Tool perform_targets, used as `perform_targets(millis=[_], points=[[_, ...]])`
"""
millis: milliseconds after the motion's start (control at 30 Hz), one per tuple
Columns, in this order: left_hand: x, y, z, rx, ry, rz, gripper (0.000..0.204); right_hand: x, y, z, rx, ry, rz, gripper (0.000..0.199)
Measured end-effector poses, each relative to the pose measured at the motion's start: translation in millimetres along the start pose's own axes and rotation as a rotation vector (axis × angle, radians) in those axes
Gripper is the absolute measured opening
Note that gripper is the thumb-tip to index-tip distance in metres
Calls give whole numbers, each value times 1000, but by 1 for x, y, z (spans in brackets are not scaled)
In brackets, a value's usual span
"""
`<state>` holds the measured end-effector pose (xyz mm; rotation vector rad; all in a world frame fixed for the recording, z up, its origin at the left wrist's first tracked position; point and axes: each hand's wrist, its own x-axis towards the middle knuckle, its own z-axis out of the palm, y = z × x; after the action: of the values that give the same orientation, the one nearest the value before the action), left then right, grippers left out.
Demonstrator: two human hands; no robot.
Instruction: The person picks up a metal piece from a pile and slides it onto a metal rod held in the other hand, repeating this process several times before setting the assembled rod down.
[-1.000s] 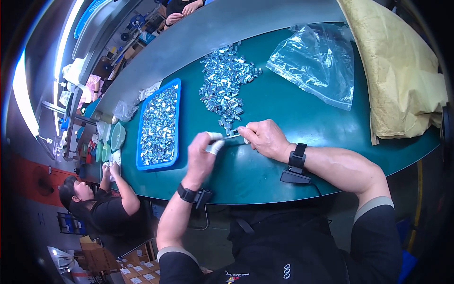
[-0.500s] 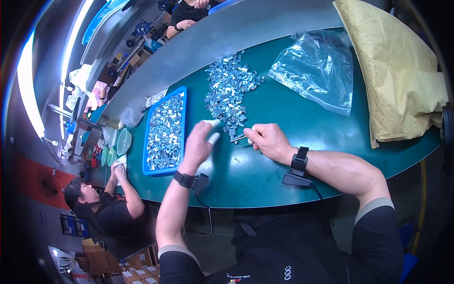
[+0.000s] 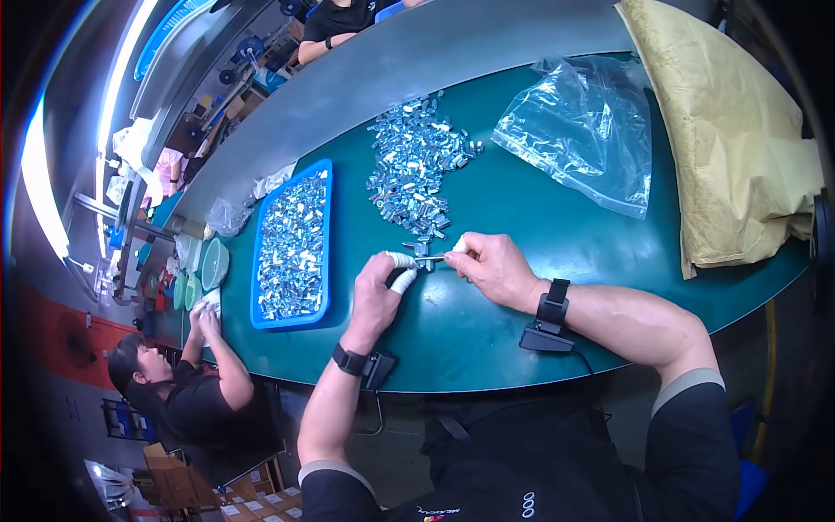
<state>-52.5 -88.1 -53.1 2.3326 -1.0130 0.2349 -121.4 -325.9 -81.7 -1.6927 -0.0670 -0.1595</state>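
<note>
Our right hand point(image 3: 494, 271) pinched a slim metal rod point(image 3: 432, 257) at the near end of a heap of metal pieces point(image 3: 413, 161); our left hand point(image 3: 375, 296) met its other end with white-wrapped fingertips point(image 3: 401, 260), whether gripping we could not tell. Left of the heap stood a blue tray point(image 3: 296, 321); right, a clear bag point(image 3: 587, 135). Nearer us than the heap, lettering point(image 3: 446, 510) marked our dark shirt point(image 3: 539, 452).

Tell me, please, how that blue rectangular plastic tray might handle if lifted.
The blue rectangular plastic tray looks stiff, its raised walls holding shape; probably heavy, given its many silvery metal pieces; loosely heaped, these might shift if tilted.
</note>
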Motion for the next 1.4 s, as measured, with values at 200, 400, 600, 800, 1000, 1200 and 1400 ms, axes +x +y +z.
perform_targets(millis=[200,400,600,800,1000,1200,1400], points=[[-7,15,4,-309,17,-287,17,-1,5,0,-59,0,-25,32],[-11,13,6,-356,50,-310,18,-4,0,-1,-86,-17,-22,29],[-12,6,7,-379,16,-217,21,-3,-10,-3,-170,-72,-31,22],[-13,6,6,-384,-12,-203,24,-5,-3,-4,-214,-119,-86,20],[-22,11,13,-654,-61,-178,19,-6,-12,2,-122,-176,81,28],[-19,8,20,-613,0,-104,17,-4,-14,6,-309,-185,44,32],[-21,8,21,-626,33,-131,17,-3,-15,8,-283,-179,100,29]])
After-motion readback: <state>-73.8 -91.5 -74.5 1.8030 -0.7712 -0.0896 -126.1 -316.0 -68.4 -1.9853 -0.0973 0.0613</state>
